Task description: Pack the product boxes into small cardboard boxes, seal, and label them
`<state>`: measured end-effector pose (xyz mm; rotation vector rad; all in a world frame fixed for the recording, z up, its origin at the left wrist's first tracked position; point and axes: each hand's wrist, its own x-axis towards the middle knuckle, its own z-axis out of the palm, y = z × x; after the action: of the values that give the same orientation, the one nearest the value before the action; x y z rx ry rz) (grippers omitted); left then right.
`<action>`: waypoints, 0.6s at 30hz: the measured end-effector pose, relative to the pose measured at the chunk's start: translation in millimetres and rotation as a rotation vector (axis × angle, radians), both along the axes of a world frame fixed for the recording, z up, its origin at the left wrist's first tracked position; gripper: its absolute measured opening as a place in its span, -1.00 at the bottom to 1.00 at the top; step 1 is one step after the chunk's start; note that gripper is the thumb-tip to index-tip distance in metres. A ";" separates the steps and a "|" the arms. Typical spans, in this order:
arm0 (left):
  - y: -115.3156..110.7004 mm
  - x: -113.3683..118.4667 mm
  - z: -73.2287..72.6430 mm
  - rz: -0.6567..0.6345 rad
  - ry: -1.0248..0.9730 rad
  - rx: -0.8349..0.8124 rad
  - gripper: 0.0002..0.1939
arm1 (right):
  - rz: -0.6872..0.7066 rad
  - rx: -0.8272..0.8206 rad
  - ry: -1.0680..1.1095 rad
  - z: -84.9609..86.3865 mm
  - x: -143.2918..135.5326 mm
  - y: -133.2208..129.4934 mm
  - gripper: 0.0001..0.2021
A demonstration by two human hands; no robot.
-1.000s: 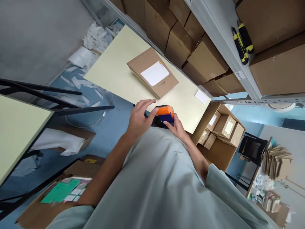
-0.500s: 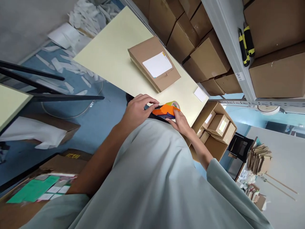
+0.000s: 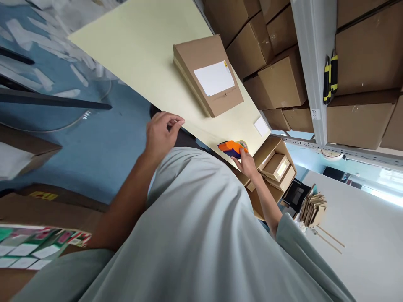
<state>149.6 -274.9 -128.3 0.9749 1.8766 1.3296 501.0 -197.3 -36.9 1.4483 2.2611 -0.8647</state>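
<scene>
An orange and blue tape dispenser (image 3: 231,147) with a roll of tape in it is in my right hand (image 3: 247,163), whose fingers wrap its near end. My left hand (image 3: 162,134) is closed in a pinch at the table's near edge. From its fingertips a faint strip of clear tape (image 3: 204,133) seems to stretch to the dispenser. Beyond both hands, a closed flat cardboard box (image 3: 217,104) lies on the pale yellow table (image 3: 132,46). A white label (image 3: 214,79) covers part of its top.
A small white card (image 3: 262,126) lies near the table's right end. Beside that end stands an open carton (image 3: 277,144) with smaller boxes inside. Shelves of cardboard boxes (image 3: 280,79) line the far side, and two yellow-black utility knives (image 3: 330,77) hang on the shelf post.
My hands have moved apart: the left went leftward with its pinch, the right slightly rightward with the tape dispenser. The view has shifted too.
</scene>
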 end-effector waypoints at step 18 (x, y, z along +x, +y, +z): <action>114.9 25.8 -70.8 0.079 -0.120 -0.158 -0.74 | -0.136 0.106 -0.193 -81.0 -24.2 15.0 -0.42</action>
<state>175.3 -160.1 -199.1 0.7325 1.9123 1.2353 476.7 -182.3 -118.0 1.6720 2.1134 -0.6198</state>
